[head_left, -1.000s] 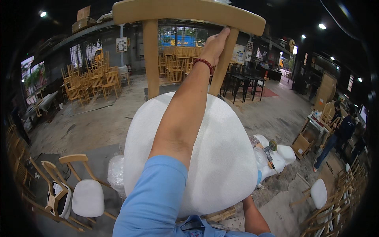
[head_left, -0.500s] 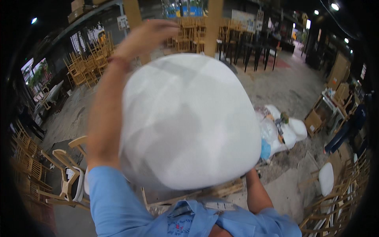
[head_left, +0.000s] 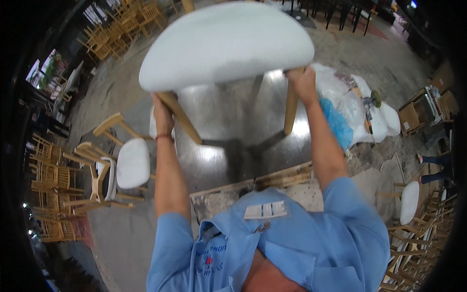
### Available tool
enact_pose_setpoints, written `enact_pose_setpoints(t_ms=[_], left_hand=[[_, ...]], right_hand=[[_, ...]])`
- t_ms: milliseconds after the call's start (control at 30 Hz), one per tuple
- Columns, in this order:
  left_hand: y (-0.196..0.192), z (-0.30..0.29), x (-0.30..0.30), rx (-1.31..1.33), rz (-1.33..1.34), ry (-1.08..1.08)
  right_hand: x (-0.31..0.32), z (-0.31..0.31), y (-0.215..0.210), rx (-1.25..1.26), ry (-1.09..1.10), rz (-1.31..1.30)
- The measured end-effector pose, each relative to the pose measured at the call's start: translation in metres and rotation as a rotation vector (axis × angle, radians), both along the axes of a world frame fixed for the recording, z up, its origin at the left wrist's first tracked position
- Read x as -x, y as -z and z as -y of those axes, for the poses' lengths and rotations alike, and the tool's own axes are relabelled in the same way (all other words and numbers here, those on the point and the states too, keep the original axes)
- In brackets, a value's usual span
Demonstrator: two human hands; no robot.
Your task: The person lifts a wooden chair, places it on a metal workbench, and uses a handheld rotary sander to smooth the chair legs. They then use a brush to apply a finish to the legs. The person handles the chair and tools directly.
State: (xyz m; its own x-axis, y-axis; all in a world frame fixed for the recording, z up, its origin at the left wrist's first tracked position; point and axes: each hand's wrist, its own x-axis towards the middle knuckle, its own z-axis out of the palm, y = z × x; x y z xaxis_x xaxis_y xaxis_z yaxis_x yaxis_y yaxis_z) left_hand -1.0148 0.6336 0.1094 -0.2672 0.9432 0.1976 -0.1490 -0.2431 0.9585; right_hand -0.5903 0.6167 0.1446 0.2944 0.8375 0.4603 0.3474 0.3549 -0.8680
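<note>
Out in front of me I hold a wooden chair (head_left: pixel 228 46) with a white padded seat; no backrest shows. Its seat tilts toward me and two round tapered legs slant down over a shiny metal tabletop (head_left: pixel 258 165). My left hand (head_left: pixel 162 115) grips the top of the left leg just under the seat edge, its fingers partly hidden. At the right leg's top, close below the seat, my right hand (head_left: pixel 304 85) is wrapped round the wood. Whether the legs touch the metal cannot be made out.
Two wooden chairs with pale seats (head_left: pixel 134 163) stand left of the table. Clear and blue plastic bags (head_left: pixel 336 121) with white seat pads lie to the right. Stacked chairs (head_left: pixel 56 175) line the left, more sit at lower right. A person's legs (head_left: pixel 435 168) show at far right.
The chair has tipped, so its legs now show below the seat. My left hand has come down from above the seat to the left leg; my right hand has risen with the right leg.
</note>
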Motion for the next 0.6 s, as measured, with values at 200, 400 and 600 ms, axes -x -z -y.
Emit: enact_pose_setpoints(t_ms=[200,400,600], left_hand=[[0.008,0.013,-0.041,-0.287,-0.371,-0.502],[-0.001,0.026,-0.047,-0.058,-0.159,-0.304],[-0.013,0.047,-0.041,-0.143,-0.396,-0.24]], right_hand=[[-0.025,-0.041,0.011,0.034,-0.141,-0.057],[-0.024,-0.049,0.009,0.042,-0.183,-0.026],[-0.035,-0.011,0.002,0.138,-0.059,0.134]])
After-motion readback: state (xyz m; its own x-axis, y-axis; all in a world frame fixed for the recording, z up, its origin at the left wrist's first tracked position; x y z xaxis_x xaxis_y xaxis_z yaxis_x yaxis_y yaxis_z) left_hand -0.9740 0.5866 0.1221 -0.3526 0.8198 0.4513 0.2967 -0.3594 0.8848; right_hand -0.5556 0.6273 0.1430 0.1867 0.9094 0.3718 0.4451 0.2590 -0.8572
